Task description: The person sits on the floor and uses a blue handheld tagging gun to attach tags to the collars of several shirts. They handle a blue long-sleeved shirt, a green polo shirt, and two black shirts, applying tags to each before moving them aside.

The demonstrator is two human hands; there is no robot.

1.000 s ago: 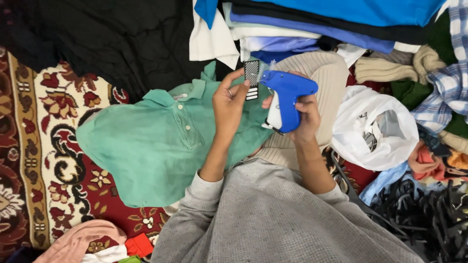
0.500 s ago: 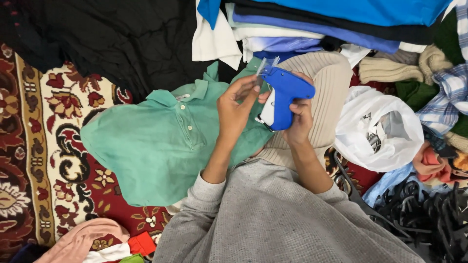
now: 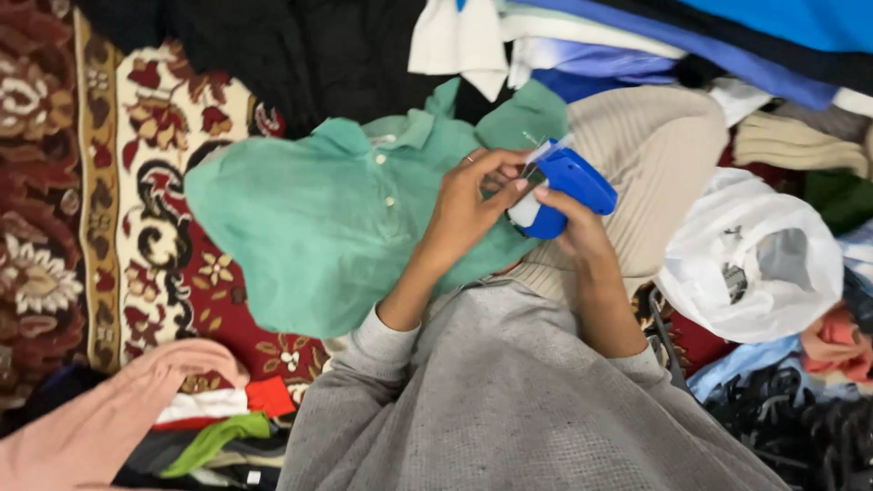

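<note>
We grip the blue plastic tagging gun (image 3: pixel 568 191) in our right hand (image 3: pixel 582 238) while our left hand's (image 3: pixel 464 214) fingers (image 3: pixel 498 164) pinch at its needle tip over the green cotton polo shirt (image 3: pixel 327 227).

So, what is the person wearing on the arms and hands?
Both arms wear grey knitted sleeves with a fine waffle texture, pushed up towards the elbows so the forearms are bare. The left hand has a thin ring on one finger. The right hand shows no ring or glove.
</note>
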